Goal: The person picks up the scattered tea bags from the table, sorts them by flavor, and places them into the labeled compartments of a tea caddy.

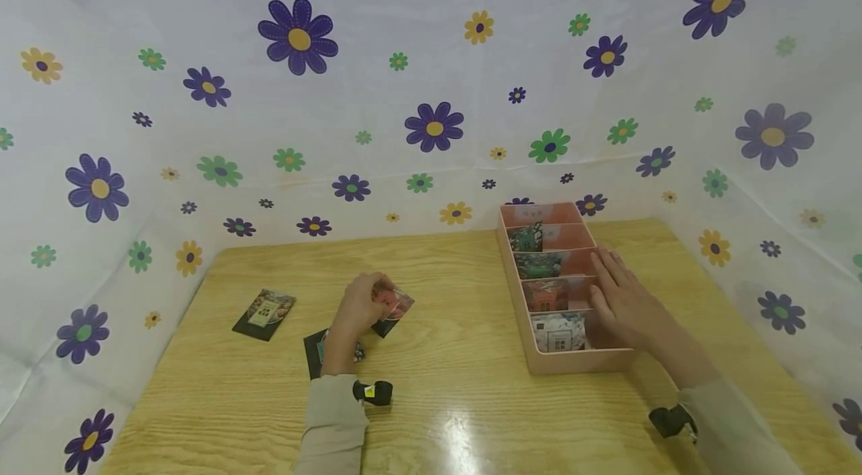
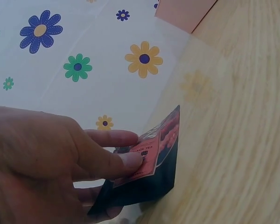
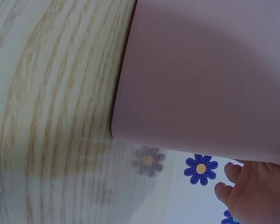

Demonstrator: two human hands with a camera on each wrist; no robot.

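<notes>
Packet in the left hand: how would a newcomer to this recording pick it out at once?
On the wooden table, look left of the pink divided box. There the left hand pinches a dark packet with a reddish label. Nearby lie a cream-labelled packet and a partly hidden packet, but only this one is held.

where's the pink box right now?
In the head view, the pink box stands right of centre on the table, its far end near the flowered cloth, the right hand at its right rim.

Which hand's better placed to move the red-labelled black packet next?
Likely left: the left hand pinches that packet; the right hand lies at the right side of the pink divided box.
</notes>
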